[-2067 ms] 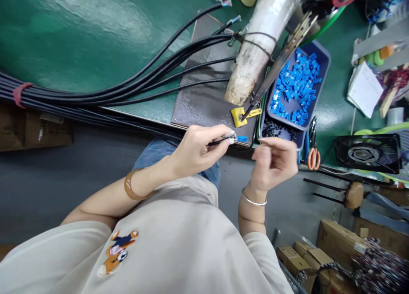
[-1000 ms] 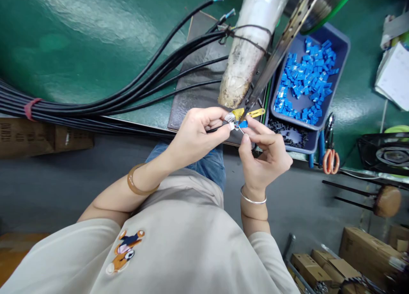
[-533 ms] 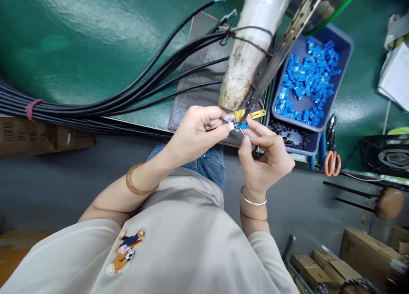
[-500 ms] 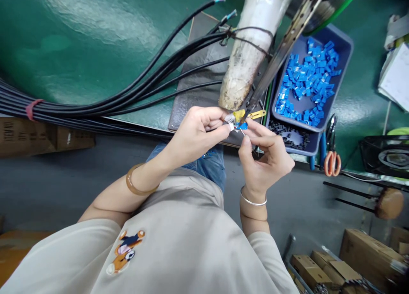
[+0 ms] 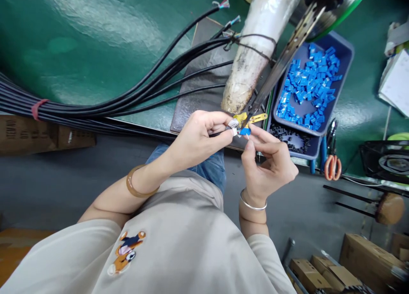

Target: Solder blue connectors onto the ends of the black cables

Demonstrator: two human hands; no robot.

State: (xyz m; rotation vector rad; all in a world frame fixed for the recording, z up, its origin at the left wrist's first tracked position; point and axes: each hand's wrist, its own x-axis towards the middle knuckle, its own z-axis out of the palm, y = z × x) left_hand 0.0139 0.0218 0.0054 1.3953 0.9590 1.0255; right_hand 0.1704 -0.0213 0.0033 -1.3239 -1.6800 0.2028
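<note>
My left hand [image 5: 203, 134] is closed in a pinch on the end of a black cable, where a white piece [image 5: 234, 132] and silvery strands stick out past the fingertips. Beside it a small blue connector [image 5: 245, 132] sits under the dark tip of a slanting soldering iron [image 5: 271, 74]. A thin white wire [image 5: 248, 137] runs from the connector to my right hand [image 5: 270, 159], whose thumb and forefinger are pinched on it. Just beyond the fingertips lies a yellow clip-like piece [image 5: 258, 118]. My fingers partly hide the cable end.
A plastic-wrapped white duct [image 5: 252, 51] hangs close above the hands. Black cables [image 5: 128, 106], tied with a red band [image 5: 37, 110], cross the green table at left. Right stand a bin [image 5: 347, 64] of blue connectors, a bin of black parts [image 5: 315, 151] and orange-handled scissors [image 5: 332, 168].
The whole view has shifted slightly, so things sit a little lower and to the right. Both hands keep their pinches at the blue connector, with only small finger movement.
</note>
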